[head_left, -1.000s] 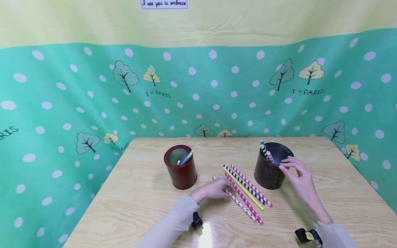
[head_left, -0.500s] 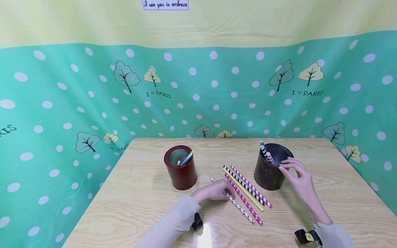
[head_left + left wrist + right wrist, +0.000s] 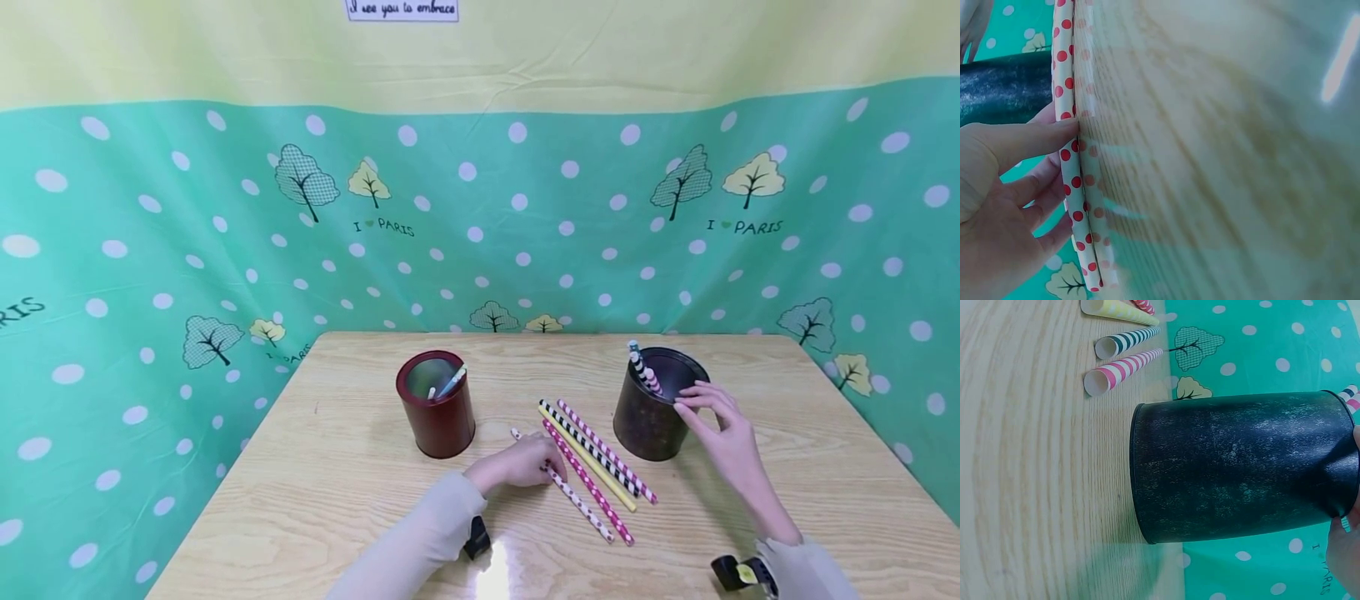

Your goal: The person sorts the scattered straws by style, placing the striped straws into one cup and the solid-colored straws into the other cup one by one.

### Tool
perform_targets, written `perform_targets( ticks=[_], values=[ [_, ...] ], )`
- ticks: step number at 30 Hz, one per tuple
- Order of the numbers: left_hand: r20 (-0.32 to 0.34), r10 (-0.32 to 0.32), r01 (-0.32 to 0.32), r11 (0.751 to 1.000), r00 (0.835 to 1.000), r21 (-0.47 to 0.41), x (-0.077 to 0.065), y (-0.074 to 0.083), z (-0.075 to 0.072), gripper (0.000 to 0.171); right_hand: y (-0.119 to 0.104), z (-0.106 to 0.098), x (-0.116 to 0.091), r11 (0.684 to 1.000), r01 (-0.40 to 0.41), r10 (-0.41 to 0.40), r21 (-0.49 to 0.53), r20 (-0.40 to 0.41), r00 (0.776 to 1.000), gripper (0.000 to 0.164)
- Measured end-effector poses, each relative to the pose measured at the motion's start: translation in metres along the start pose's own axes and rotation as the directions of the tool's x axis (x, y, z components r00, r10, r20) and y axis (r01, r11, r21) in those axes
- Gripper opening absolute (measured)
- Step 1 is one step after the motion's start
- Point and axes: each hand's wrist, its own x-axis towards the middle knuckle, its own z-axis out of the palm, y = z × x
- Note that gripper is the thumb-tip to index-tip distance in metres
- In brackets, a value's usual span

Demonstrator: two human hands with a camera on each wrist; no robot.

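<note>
Evidently, I find both hands engaged. Item one: the left hand (image 3: 525, 461) pinches the red-dotted straw (image 3: 1074, 180), thumb on one face, fingers behind. That straw is on or just above the table (image 3: 300, 475); which of the two, I cannot establish. Beside it, on the side toward the dark can (image 3: 1241, 469), I count a pink dotted straw (image 3: 589, 483), a yellow straw (image 3: 1119, 310), a black-striped straw (image 3: 1126, 342) and a pink-striped straw (image 3: 1124, 369), laid roughly parallel. Item two: the right hand (image 3: 731, 433) grips the dark can's rim on its near right side; the can stands upright, with leaning straws (image 3: 652, 381) inside. Well apart, to the left, the red can (image 3: 442, 429) stands upright and contains slim pieces (image 3: 452, 382).

Handling assessment: I judge the red-dotted straw very light and stiff along its length, probably paper, hence liable to crease under a hard squeeze and to roll if loosed. I rate a gentle fingertip pinch near mid-length as soundest; the observed hold sits somewhat toward the far end, which appears acceptable. The dark can looks rigid and smooth-walled, so its rim offers the surest purchase
</note>
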Motion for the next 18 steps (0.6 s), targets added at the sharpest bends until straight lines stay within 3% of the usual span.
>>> perform_targets(
  ticks=[11,18],
  values=[
    [-0.01,-0.008,0.008,1.0,1.0,-0.029,0.001,0.001,-0.001,0.016,-0.024,0.001,0.0,1.0,0.005,-0.005,0.005,-0.003,1.0,0.008],
    [-0.086,-0.009,-0.006,0.986,0.996,-0.166,0.0,0.001,-0.005,0.018,0.002,0.0,0.0,1.0,0.01,-0.01,0.023,0.007,1.0,0.011]
  ],
)
